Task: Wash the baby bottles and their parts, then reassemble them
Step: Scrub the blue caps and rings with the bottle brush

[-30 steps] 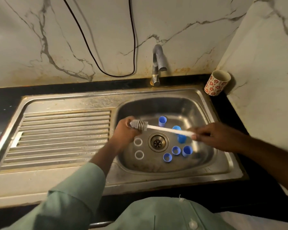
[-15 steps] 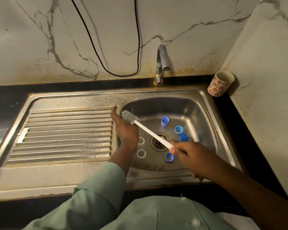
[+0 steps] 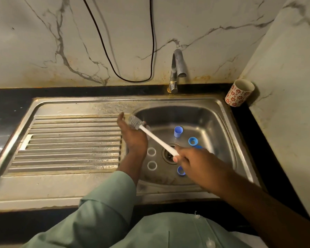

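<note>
A person at a steel sink (image 3: 225, 122) scrubs with a white bottle brush (image 3: 150, 135), the right hand (image 3: 195, 161) gripping the handle's end while the bristled head works against the left hand (image 3: 132, 138). The left hand looks to be cupped around a small clear part, though its fingers are turned away and what it holds cannot be told for sure. The washing step is in hand; reassembly has not begun. Next, the scrubbed piece would want rinsing under the tap (image 3: 177, 68), which is not running. In the basin, around the drain (image 3: 168, 153), lie two clear rings (image 3: 151, 152), a blue cap (image 3: 178, 131) standing upright, a blue collar (image 3: 193, 141) and another blue piece (image 3: 181, 170) partly hidden by the right hand. A patterned cup (image 3: 239, 93) stands on the dark surface (image 3: 11, 102) at the sink's far right corner.
</note>
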A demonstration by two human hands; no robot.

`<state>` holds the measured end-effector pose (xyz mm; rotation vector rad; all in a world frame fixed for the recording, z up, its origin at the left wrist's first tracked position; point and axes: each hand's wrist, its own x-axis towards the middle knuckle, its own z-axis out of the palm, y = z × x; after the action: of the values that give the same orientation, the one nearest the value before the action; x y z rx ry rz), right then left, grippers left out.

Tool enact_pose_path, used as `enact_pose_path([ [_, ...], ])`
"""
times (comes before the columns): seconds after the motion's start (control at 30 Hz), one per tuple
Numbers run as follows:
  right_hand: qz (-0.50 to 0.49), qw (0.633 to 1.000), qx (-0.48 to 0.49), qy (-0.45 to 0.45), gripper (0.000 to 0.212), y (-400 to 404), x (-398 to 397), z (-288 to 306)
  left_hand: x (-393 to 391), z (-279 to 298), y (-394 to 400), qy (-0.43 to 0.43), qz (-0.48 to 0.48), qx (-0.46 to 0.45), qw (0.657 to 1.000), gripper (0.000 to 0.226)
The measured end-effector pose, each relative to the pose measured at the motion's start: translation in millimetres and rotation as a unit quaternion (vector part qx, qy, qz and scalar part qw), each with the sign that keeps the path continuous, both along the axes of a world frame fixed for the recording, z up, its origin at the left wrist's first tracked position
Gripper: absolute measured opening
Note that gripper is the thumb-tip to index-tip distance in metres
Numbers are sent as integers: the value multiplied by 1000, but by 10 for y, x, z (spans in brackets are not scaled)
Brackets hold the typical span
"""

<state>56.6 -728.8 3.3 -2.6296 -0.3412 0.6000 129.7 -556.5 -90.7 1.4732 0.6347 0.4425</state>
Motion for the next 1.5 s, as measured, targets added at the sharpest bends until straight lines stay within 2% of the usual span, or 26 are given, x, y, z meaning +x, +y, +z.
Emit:
enact_pose_path([
  [0.07, 0, 1000, -14, -2, 23, -45, -78, 41, -13, 28, 71, 1, 13, 77, 997, 62],
  [0.13, -20, 999, -22, -19, 23, -5, 42, 50, -84, 39, -60, -9, -49, 130, 990, 79],
  [0.3, -15, 999, -20, -38, 15, -200, 109, 68, -30, 139, -92, 28, -68, 95, 993, 94],
  [0.43, -19, 998, -14, -61, 30, -246, 87, 49, -1, 189, -98, 51, -105, 105, 988, 100],
  [0.53, -14, 996, -3, -89, 32, -231, 70, -16, 26, 140, -87, 72, -103, 13, 992, 88],
  [0.63, -24, 998, -13, -60, 38, -348, 92, -9, 65, 102, 65, 117, -126, -77, 982, 44],
  [0.7, -42, 997, 8, -59, 38, -396, 112, -6, 29, 90, 114, 104, -179, -69, 976, 23],
  [0.73, -49, 996, 31, -67, 38, -407, 111, -6, 10, 94, 131, 91, -202, -47, 974, 20],
  [0.83, -54, 995, 72, -46, 37, -387, 84, -21, -30, 114, 168, 74, -225, 25, 971, 19],
  [0.9, -62, 994, 86, -25, 35, -360, 82, -53, -41, 117, 160, 66, -223, 26, 972, 12],
  [0.97, -68, 993, 94, -15, 33, -356, 47, -65, -55, 115, 164, 67, -181, 6, 981, 3],
  [1.03, -66, 994, 92, -13, 31, -341, 9, -73, -88, 141, 140, 69, -132, 16, 989, 16],
  [1.17, -73, 994, 84, -17, 18, -283, 118, -32, -137, 214, -85, 54, -181, 68, 980, 16],
  [1.3, -57, 992, 114, -21, 14, -374, 61, 8, -47, 266, -4, 48, -119, 24, 991, 18],
  [1.4, -71, 991, 103, -40, 28, -344, 71, -33, -56, 268, -57, 43, -132, -15, 990, 7],
  [1.5, -54, 992, 107, -28, 19, -345, 22, -46, -36, 215, -22, 52, -85, -92, 991, 11],
])
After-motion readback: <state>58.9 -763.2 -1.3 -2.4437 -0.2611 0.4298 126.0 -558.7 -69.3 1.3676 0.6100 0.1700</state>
